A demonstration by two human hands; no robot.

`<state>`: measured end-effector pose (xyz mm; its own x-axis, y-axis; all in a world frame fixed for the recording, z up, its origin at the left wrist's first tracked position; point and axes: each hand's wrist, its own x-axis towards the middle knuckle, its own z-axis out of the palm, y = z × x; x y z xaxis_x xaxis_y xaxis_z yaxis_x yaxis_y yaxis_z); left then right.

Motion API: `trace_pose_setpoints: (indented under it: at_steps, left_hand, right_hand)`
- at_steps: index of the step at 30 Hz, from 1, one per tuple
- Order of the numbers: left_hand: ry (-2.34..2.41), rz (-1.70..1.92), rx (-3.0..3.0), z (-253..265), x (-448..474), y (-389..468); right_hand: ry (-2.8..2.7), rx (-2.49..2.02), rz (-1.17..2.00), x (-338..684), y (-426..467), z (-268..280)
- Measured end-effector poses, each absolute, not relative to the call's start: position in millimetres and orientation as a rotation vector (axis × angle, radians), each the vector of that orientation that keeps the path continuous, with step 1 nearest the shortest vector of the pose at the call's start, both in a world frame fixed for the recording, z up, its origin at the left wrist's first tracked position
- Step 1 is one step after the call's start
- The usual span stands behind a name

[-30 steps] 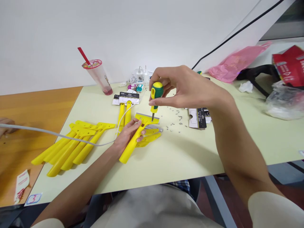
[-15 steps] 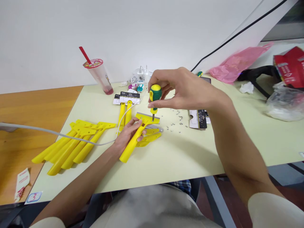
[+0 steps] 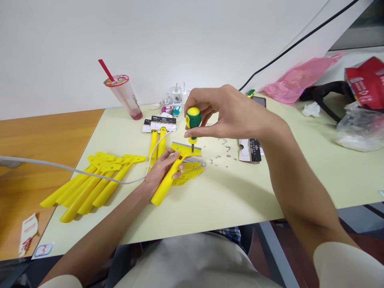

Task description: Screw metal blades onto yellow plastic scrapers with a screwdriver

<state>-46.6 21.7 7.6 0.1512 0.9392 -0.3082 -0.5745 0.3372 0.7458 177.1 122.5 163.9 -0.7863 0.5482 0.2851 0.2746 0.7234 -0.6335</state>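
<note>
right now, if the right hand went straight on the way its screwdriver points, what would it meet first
Likely the yellow scraper in the left hand; the screwdriver points down at its head, though contact is unclear.

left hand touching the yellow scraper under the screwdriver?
Touching. The head view shows the left hand curled around the yellow scraper, fingertips emerging on its right side.

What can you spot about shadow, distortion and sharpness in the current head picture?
Head view: a soft shadow lies on the table beside the right forearm; head view: the cup tilts, probably wide-angle stretch; head view: the cards' fine print is unreadable.
</note>
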Motion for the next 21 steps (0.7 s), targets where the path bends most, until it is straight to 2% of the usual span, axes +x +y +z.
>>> trace_pose_setpoints:
  at_steps: [21]
  left_hand:
    - [0.876, 1.162, 0.504, 17.7, -40.9, 19.6]
  right_hand:
    - [-2.49, -0.662, 0.797, 169.7, 119.9, 163.4]
